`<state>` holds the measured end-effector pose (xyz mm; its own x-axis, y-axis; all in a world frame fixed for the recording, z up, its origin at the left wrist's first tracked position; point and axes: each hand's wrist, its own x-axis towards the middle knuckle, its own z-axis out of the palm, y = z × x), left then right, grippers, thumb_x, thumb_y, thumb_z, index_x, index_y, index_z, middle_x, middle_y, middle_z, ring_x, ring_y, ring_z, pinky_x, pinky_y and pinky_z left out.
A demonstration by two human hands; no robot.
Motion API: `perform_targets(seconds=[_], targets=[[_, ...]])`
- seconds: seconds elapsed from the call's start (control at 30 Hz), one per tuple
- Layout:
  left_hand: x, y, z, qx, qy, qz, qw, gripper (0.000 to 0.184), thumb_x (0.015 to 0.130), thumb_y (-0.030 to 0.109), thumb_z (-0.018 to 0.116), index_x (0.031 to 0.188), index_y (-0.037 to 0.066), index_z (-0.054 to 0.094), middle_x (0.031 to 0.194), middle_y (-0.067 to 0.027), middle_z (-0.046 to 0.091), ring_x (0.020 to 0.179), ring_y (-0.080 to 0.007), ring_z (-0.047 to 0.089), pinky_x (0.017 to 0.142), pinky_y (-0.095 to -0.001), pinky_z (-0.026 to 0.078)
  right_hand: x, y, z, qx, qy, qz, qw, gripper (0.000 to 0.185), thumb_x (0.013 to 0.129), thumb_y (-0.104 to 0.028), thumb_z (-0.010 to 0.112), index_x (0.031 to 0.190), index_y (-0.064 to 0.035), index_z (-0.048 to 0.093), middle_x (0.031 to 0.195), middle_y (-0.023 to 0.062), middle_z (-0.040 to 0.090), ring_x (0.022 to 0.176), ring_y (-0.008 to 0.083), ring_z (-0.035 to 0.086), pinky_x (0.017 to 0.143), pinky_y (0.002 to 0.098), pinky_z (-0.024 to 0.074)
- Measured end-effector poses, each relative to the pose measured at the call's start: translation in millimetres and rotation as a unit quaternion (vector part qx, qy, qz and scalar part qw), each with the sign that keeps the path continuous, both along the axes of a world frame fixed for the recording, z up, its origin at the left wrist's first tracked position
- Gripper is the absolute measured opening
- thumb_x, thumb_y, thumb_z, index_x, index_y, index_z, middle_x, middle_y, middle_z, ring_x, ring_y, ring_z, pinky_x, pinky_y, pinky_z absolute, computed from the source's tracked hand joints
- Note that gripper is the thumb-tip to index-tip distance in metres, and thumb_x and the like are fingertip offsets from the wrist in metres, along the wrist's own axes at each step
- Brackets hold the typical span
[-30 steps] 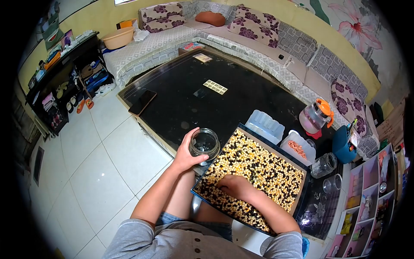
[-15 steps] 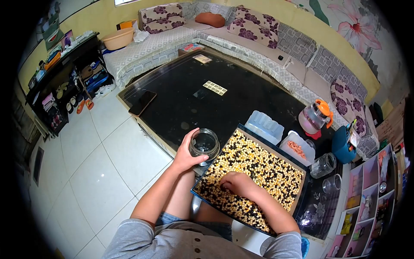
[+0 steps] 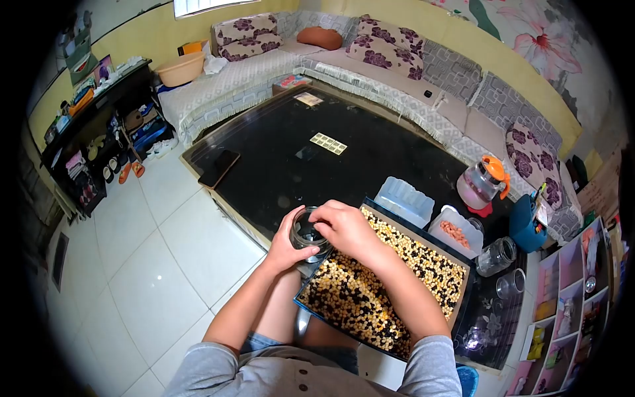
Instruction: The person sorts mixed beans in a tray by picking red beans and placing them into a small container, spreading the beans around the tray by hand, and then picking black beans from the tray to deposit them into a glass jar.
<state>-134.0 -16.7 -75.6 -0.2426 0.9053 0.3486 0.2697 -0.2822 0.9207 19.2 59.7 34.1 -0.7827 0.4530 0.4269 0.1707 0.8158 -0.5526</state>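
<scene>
My left hand [image 3: 288,243] is wrapped round a clear glass jar [image 3: 308,229] at the near edge of the dark table. A few dark pieces show inside the jar. Over the jar's mouth is my right hand [image 3: 344,228], fingers bent together and pointing down; whatever they pinch is hidden. Beneath my right forearm lies a shallow tray [image 3: 466,284] filled with mixed yellow corn kernels and black beans [image 3: 357,291]. It overhangs the table toward my lap.
Behind the tray are a pale plastic container [image 3: 405,200] and another holding pinkish pieces [image 3: 454,233]. Glass jars [image 3: 496,257], an orange-lidded pitcher [image 3: 483,182] and a teal box [image 3: 528,221] stand to the right. A phone [image 3: 219,169] lies at the table's left edge.
My right hand has moved up and left from the kernels in the tray to the jar's mouth. My left hand still holds the jar in about the same place.
</scene>
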Motion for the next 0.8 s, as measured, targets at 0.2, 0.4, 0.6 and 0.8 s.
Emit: perform_targets(seconds=[0.2,0.4,0.6,0.8], targets=[[2.0,-1.5,5.6,-0.003,-0.005,0.000,1.000,0.092,0.057,0.027,0.078,0.133,0.001,0.033,0.128,-0.0161,0.041,0.121,-0.0262,0.040,0.103,-0.0350,0.030,9.2,-1.7,-5.3,-0.003,-0.008,-0.008,1.000,0.013,0.075,-0.005,0.059,0.088,-0.0047,0.062,0.087,0.0118,0.060,0.078,0.0306,0.060,0.071,0.0369,0.0490],[1.6,-1.1,1.9,0.006,-0.002,0.001,1.000,0.091,0.057,0.027,0.078,0.133,0.001,0.034,0.129,-0.0162,0.041,0.122,-0.0260,0.040,0.104,-0.0347,0.029,62.9,-0.9,-35.4,-0.089,-0.135,-0.080,0.984,0.009,0.076,-0.006,0.060,0.085,-0.0043,0.064,0.081,0.0105,0.062,0.075,0.0239,0.062,0.070,0.0322,0.0506],[2.8,-2.6,6.0,0.001,-0.004,0.004,1.000,0.092,0.057,0.030,0.078,0.133,0.001,0.034,0.129,-0.0164,0.040,0.123,-0.0265,0.039,0.104,-0.0351,0.029,85.5,-7.8,-79.0,-0.093,-0.233,-0.075,0.965,0.012,0.074,-0.005,0.063,0.086,-0.0030,0.065,0.088,0.0118,0.065,0.079,0.0244,0.063,0.075,0.0319,0.0516],[2.6,-2.4,6.6,-0.006,0.005,0.006,1.000,0.092,0.058,0.030,0.078,0.133,0.002,0.033,0.129,-0.0166,0.040,0.123,-0.0267,0.039,0.104,-0.0353,0.029,85.3,-10.7,-85.2,-0.080,-0.255,-0.093,0.959,0.015,0.074,-0.011,0.065,0.088,-0.0040,0.063,0.087,0.0133,0.063,0.079,0.0263,0.062,0.074,0.0334,0.0509]])
